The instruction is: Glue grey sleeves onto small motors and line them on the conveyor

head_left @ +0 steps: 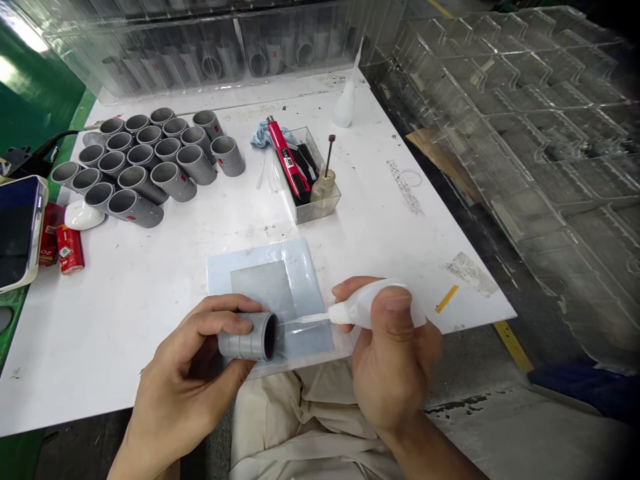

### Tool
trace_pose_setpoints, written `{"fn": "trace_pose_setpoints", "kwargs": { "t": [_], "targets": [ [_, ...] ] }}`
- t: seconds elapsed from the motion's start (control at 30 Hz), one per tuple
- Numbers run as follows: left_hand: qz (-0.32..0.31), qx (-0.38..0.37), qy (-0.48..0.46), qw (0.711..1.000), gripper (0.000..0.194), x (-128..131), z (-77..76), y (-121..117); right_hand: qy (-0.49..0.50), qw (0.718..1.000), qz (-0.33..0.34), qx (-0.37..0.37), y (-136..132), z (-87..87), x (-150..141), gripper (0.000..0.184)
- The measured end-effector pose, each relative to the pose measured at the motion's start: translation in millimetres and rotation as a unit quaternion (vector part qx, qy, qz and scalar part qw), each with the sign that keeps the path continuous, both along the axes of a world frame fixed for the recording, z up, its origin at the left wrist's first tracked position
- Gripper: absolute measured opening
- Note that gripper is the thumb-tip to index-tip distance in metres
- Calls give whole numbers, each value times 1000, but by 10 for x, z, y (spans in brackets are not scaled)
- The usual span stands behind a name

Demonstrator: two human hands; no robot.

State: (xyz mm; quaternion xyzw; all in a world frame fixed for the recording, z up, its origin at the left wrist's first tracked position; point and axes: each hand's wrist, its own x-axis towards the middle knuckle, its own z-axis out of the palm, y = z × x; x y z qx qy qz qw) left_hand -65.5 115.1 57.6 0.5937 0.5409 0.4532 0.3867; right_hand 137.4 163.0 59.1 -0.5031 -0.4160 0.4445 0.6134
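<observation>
pvc coupling [249,337] in left hand [193,381]

grey pipe couplers [173,181], a red utility knife [289,160], a pale blue rag [265,135], a white tabletop [360,253]

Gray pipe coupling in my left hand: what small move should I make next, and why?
Probably turn the gray pipe coupling slowly in your left hand, because the thin nozzle of the squeeze bottle in your right hand sits at its open end, reaching only part of the rim.
</observation>
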Motion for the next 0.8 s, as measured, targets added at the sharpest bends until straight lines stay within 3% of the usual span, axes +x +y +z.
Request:
{"fn": "trace_pose_setpoints", "kwargs": {
  "t": [0.3,0.43,0.53,0.63,0.67,0.73,0.8],
  "targets": [
    [2,-2,13,1000,38,0,0,-3,-16,1000,-13,5,13,-5,-13,49],
    [8,-4,21,1000,37,-9,-5,-2,57,998,-22,10,24,3,55,52],
    [26,-8,43,999,34,-29,-26,-22,108,990,-81,30,106,12,202,43],
    [51,-15,78,996,29,-49,-74,-66,53,988,-138,52,349,43,427,25],
    [59,-18,90,994,29,-53,-97,-81,12,991,-124,45,472,59,507,25],
    [80,-30,104,991,32,-60,-159,-104,-100,994,-31,24,765,89,644,33],
    [97,-31,98,990,32,-79,-249,-110,-204,976,68,21,1078,101,723,29]
  ]
}}
